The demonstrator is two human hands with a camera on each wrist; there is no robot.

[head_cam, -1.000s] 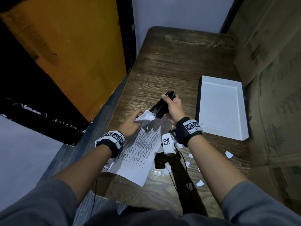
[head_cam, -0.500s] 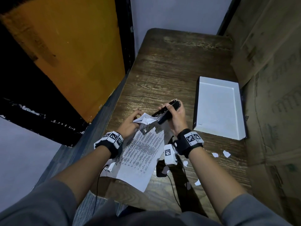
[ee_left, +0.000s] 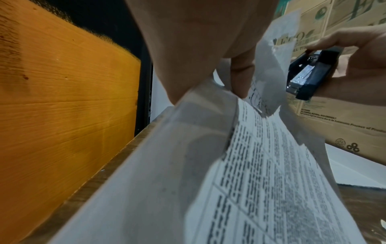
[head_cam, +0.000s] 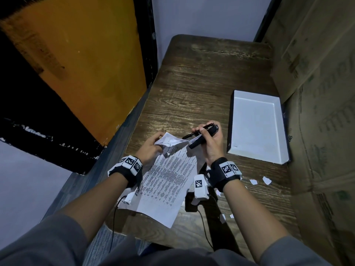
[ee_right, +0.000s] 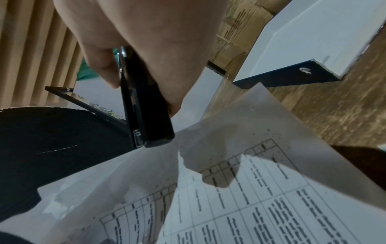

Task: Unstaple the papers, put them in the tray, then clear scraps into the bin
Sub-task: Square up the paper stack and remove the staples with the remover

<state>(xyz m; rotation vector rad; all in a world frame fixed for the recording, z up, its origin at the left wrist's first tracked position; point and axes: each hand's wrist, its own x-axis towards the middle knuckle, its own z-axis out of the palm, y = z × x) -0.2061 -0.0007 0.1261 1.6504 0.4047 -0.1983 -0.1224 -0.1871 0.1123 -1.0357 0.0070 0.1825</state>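
Note:
The printed papers (head_cam: pixel 167 181) lie on the wooden table (head_cam: pixel 201 73), their torn top corner lifted. My left hand (head_cam: pixel 151 148) pinches that crumpled corner (ee_left: pixel 269 69). My right hand (head_cam: pixel 211 143) grips a black stapler (head_cam: pixel 201 135) just right of the corner, its metal end pointing at the paper. In the left wrist view the stapler (ee_left: pixel 309 74) hangs beside the raised corner, apart from it. In the right wrist view the stapler (ee_right: pixel 146 115) sits above the papers (ee_right: pixel 250 206). A white tray (head_cam: pixel 257 127) stands to the right, nothing in it.
Small white paper scraps (head_cam: pixel 267 180) lie on the table near my right wrist and toward the front edge (head_cam: pixel 222 217). Cardboard boxes (head_cam: pixel 317 93) wall the right side. An orange panel (head_cam: pixel 86 64) stands left of the table. No bin is in view.
My right hand has tilted the stapler flatter and drawn it rightward, away from the corner. My left hand keeps pinching the lifted corner. The head view has shifted slightly.

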